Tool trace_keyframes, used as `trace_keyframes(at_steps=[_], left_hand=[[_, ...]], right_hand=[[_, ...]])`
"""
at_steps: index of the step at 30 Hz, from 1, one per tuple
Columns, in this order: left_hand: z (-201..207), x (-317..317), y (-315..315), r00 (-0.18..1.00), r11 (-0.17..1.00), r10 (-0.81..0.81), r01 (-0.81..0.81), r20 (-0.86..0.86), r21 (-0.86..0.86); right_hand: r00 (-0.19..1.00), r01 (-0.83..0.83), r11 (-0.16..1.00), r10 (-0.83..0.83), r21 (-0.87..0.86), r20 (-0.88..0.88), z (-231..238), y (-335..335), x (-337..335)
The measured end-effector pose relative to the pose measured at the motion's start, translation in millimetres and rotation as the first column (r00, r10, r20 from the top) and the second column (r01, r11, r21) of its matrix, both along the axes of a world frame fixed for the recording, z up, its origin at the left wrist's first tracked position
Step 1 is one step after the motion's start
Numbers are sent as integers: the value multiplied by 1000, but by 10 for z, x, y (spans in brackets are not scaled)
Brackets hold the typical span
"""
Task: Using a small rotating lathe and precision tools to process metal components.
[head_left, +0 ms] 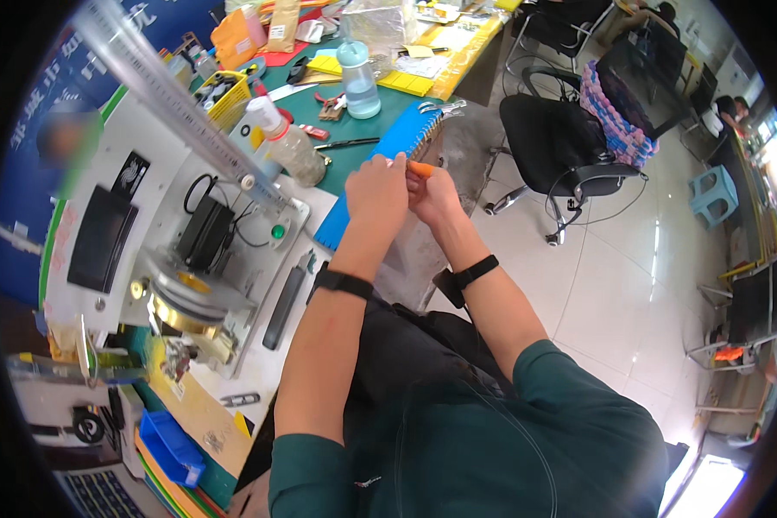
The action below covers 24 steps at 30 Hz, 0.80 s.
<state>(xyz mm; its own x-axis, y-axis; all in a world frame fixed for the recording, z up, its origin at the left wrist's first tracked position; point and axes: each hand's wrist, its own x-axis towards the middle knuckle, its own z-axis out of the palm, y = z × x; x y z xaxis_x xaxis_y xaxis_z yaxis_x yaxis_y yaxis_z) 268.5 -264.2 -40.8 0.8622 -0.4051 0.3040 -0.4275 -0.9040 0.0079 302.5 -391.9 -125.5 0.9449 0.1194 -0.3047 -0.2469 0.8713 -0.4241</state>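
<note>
My left hand (378,194) and my right hand (436,197) meet above the edge of the bench, fingers bent together. Between them sits a small orange piece (420,169), pinched by the right fingers; its kind is too covered to tell. The left fingers close right beside it, and what they grip is hidden. Under and behind the hands lies a blue spiral-bound notebook (394,138), tilted across the bench's edge. A pair of silver scissors (445,108) rests at its far end.
To the left stands a bench machine with a wheel (190,298) and an upright column. A clear bottle with a white cap (289,147) and a blue water bottle (358,82) are beyond. A black office chair (540,142) is at the right. A dark bar-shaped tool (285,306) lies nearby.
</note>
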Motion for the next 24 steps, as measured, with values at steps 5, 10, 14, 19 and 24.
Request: trace_keyframes(at_steps=[5,10,14,19,24], left_hand=[[118,-67,50,999,999,-31,31,-38,-14],[732,-980,490,987,954,-27,73,159,-290],[869,-1997,1037,926,743,1,252,378,-620],[649,-3243,2347,901,243,424,-211,-92,-947],[617,-3970,3167,567,268,823,-429,-26,-863]], right_hand=[[990,-96,992,104,81,-99,-85,-206,81],[983,-78,817,-32,-572,-179,288,-470,-691],[997,79,521,-60,-850,56,886,-654,-1368],[677,-260,355,730,-898,93,1768,183,-1777],[195,-345,135,978,-929,70,1750,1615,-2038]])
